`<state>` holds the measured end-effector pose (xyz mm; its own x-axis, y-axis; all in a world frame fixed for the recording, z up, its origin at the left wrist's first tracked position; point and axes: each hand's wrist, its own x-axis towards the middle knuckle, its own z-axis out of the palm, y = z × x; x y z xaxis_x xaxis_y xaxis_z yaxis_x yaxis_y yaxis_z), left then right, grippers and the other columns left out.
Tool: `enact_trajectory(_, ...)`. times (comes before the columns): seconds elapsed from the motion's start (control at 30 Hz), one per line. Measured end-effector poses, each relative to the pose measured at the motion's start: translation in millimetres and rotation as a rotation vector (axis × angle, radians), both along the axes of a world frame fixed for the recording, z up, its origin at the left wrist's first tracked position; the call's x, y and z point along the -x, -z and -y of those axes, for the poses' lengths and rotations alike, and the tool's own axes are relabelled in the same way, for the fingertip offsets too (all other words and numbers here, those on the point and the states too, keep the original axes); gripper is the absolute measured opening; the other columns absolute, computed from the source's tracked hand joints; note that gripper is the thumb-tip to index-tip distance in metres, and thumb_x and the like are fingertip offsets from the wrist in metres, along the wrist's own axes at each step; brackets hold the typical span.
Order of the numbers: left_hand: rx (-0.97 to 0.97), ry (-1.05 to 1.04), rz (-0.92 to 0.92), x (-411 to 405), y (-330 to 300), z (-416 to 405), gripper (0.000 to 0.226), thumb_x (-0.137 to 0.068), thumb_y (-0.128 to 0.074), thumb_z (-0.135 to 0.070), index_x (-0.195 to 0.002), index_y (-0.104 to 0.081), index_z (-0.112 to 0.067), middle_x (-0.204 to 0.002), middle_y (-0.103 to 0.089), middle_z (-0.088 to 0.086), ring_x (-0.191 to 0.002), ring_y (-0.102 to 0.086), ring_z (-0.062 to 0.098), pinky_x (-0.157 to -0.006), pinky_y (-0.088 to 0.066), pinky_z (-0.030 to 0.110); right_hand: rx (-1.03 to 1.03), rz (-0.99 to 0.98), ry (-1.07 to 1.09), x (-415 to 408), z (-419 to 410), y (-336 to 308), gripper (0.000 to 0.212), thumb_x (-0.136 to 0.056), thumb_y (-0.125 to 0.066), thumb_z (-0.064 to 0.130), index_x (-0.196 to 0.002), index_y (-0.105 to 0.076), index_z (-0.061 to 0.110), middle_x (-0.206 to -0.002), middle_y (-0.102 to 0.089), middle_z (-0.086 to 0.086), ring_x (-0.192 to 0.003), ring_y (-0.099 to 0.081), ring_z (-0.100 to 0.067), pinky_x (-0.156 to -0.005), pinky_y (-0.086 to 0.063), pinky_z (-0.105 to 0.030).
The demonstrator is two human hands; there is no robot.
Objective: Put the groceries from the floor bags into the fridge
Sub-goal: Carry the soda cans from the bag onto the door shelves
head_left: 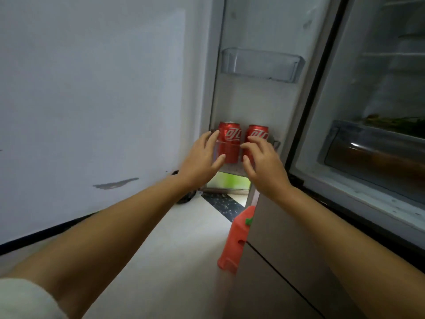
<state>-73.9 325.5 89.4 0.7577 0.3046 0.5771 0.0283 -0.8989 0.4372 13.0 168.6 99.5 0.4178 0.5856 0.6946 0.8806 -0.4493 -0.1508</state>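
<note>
Two cans [241, 142] — between open hands [232, 157].

My hands crowd the lower door shelf [274, 143], where 2 red cans [230, 141] fill its left side; the upper door bin [261, 65] offers room above.

Head camera looks forward and down, close to the open fridge door [259, 93]

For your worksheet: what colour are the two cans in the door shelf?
Red cans with white lettering; head view.
</note>
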Motion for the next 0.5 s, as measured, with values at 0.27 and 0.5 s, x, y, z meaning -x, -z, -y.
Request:
enact_trajectory(0.27, 0.134, -0.288, -0.078, 128, 83, -54, 0.043, -0.096, -0.046, -0.027, -0.137, -0.043, -0.013, -0.133, -0.052, 0.007, -0.123, -0.049, 0.021, -0.100, -0.040, 0.035, 0.228, -0.075, -0.261, 80, -82, 77, 0.030, -0.087, -0.050, 0.019, -0.113, -0.061, 0.009, -0.117, -0.058, -0.010, -0.106, -0.056, -0.031, -0.085, -0.049, -0.043)
enact_trajectory(0.5, 0.207, -0.501, -0.216, 288, 163, -110, 0.024, -0.095, -0.046, -0.027, -0.109, -0.064, -0.017, -0.102, -0.066, -0.001, -0.094, -0.060, 0.016, -0.077, -0.047, 0.030, 0.657, -0.342, -0.333, 191, -162, 153, 0.039, -0.098, -0.039, 0.029, -0.135, -0.043, 0.017, -0.116, -0.062, -0.008, -0.100, -0.059, -0.026, -0.073, -0.041, -0.032)
